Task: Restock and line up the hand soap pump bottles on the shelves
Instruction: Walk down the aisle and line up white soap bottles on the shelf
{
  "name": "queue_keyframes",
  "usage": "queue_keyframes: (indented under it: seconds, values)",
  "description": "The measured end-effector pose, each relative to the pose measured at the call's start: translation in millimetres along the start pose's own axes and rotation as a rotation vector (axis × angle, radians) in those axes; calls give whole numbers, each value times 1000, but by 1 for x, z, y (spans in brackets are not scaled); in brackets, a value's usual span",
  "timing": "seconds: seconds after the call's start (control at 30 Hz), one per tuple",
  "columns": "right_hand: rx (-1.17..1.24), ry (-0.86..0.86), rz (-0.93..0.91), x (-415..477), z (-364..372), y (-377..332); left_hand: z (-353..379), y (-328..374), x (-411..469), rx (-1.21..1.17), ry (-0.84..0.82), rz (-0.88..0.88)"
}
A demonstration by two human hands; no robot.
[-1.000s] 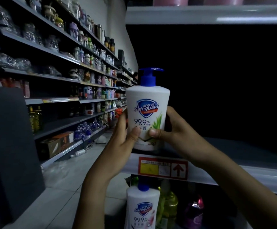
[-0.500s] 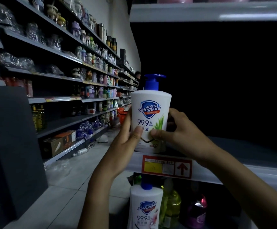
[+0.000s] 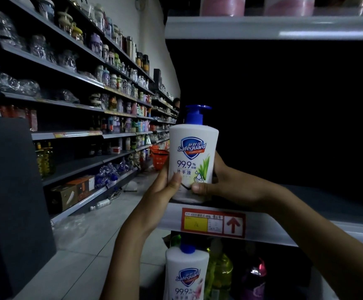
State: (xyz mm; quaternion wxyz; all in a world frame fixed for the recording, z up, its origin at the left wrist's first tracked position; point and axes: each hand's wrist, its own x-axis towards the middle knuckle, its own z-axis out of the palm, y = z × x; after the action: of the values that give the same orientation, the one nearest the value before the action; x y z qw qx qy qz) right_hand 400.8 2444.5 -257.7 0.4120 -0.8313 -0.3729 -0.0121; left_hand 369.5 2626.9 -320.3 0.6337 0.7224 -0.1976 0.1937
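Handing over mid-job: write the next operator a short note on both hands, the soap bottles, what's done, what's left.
Left hand and right hand grip the held soap bottle by its sides, thumbs on the label.
Upright, label outward, base at the shelf front edge above the red price tag; contact unclear.
Done: a second soap bottle stands below that shelf.
Left: settle it, let go, line up more.

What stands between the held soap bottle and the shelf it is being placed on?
Nothing visible. The left hand and right hand grip the soap bottle with its base at the front edge of the shelf. No other item shows on the shelf beside it, though its back is too dark to judge.
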Motion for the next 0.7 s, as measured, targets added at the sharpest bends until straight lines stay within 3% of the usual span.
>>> queue_keyframes:
  seconds: [0.43,0.6,0.7]
  values:
    - [-152,-37,42,3,-1,3,-2,-4,0,-39,-59,-7]
    - [-147,-44,91,-1,0,-3,-3,-1,-1,-31,-34,-27]
    - [-292,-4,96,-11,-2,-18,2,2,-9,-11,52,-12]
